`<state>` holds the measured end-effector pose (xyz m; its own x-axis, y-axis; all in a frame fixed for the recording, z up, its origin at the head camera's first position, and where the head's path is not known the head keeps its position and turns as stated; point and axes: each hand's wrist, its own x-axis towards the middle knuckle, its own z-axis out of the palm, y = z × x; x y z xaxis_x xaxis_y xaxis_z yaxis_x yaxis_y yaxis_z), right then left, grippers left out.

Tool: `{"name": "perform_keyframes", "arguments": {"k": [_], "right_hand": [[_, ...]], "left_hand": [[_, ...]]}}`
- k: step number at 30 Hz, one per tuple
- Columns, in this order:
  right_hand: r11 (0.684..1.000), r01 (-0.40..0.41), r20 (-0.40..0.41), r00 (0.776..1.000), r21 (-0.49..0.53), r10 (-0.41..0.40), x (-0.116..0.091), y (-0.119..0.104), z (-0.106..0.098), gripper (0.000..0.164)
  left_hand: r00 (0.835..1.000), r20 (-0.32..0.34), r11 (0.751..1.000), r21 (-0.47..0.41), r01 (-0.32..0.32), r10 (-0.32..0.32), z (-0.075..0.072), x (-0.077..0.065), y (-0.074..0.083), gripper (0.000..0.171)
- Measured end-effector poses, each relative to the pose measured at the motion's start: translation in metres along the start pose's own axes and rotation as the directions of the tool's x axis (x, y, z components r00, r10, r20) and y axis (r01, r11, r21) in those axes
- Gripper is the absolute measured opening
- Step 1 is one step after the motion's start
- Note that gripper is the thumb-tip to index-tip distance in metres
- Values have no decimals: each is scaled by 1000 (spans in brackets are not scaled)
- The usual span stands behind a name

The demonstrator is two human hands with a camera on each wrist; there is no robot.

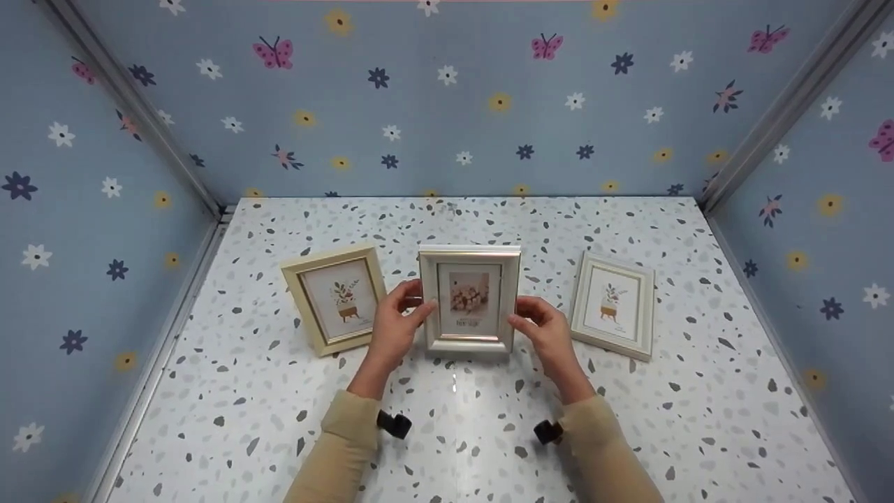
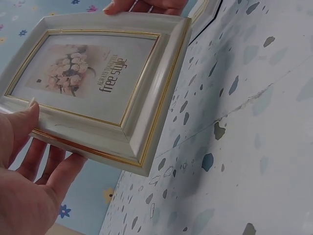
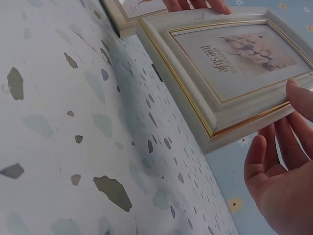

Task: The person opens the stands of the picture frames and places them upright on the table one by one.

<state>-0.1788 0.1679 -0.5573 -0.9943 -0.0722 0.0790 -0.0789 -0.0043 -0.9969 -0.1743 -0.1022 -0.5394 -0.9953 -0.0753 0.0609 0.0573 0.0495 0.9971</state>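
Observation:
Between both hands a white picture frame (image 1: 470,346) with gold trim is held just over the table, its front tilted up. Its print shows pink flowers and the words "free style" (image 2: 113,76). My left hand (image 1: 398,325) grips the left side, thumb on the front and fingers behind. On the opposite side my right hand (image 1: 546,328) pinches the edge the same way, thumb on the front moulding, as the right wrist view shows. A cream-gold picture frame (image 1: 300,293) stands leaning just left of the left hand. To the right lies a whitish picture frame (image 1: 648,307).
The speckled white table (image 1: 454,433) has a thin seam down its middle. Blue panels with flowers and butterflies (image 1: 447,105) close it in at the back and both sides, with metal posts (image 1: 140,105) at the corners.

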Motion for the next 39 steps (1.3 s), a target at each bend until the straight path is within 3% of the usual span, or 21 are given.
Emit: {"name": "perform_keyframes", "arguments": {"k": [12,18,22,25,34,39], "right_hand": [[991,60,149,986,120,-78,-7,-11,-7,18],[979,80,164,980,187,-111,-9,-12,-9,18],[979,67,169,981,192,-100,-9,-11,-9,18],[981,70,187,977,178,-104,-9,-10,-10,19],[984,86,238,964,157,-122,-12,-14,-3,30],[982,98,323,935,161,-147,-12,-17,4,38]], "left_hand": [[999,12,997,-60,48,-47,-5,0,5,43],[997,79,995,-88,35,-28,-7,1,6,41],[991,126,995,-84,61,-50,-9,0,6,41],[983,173,992,-100,76,-58,-10,-2,7,40],[956,292,963,-254,89,-12,-10,-7,8,38],[924,377,960,-276,55,55,-10,-7,8,41]]}}
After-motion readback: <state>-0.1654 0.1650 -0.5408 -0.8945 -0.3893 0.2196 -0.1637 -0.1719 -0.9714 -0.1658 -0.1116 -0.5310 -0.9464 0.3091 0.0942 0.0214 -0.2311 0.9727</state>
